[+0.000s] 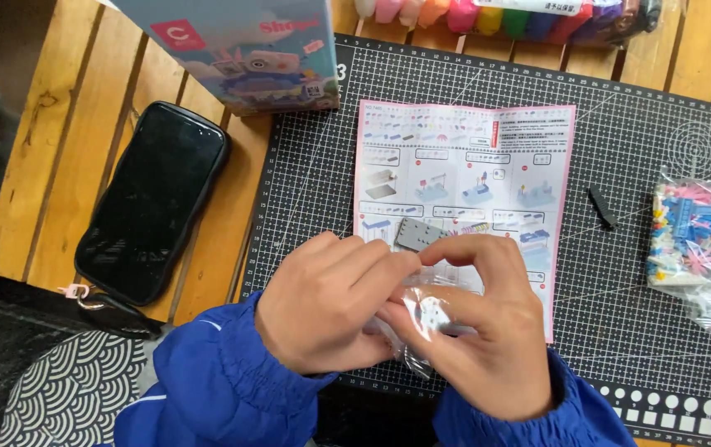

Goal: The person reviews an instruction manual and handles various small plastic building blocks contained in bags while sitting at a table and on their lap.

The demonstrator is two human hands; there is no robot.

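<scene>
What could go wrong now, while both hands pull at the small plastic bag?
1. The left hand and right hand pinch the small clear bag above the cutting mat; if it tears suddenly, its small pieces might scatter.
2. Loose pieces could perhaps fall between the wooden table slats.
3. The instruction sheet lies under the hands and may get creased.
</scene>
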